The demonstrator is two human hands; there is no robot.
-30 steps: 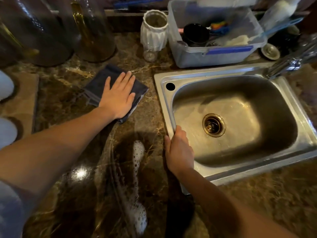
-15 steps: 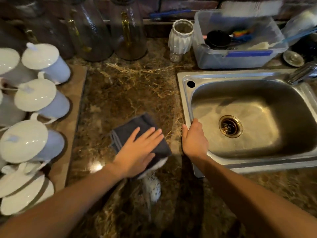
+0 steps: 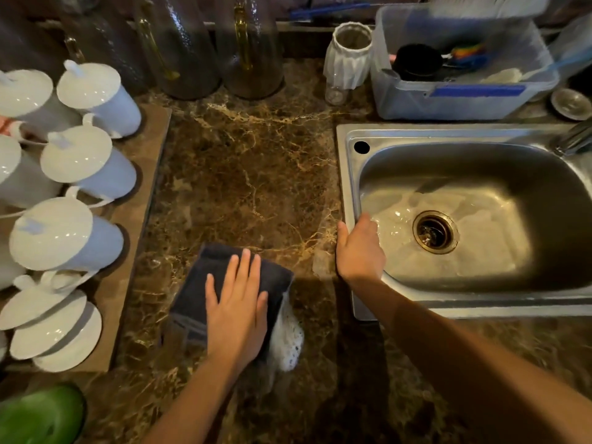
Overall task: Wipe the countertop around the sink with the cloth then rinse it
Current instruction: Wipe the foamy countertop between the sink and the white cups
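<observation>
Both bare forearms reach forward from the lower edge. The left hand [image 3: 236, 310] lies palm down, fingers straight and slightly spread, pressed flat rather than closed in a grip. The right hand [image 3: 359, 251] sits further forward, palm down, thumb out to its left, its fingers seemingly curled downward, though their tips are hidden.

— What's the surface?
— A brown marble countertop [image 3: 250, 174], steel sink [image 3: 347, 193] set in.
— What lies on it?
— A dark cloth [image 3: 205, 293], foam [image 3: 286, 341], a mat [image 3: 141, 200] of white cups [image 3: 86, 165], a plastic tub [image 3: 461, 100]
</observation>
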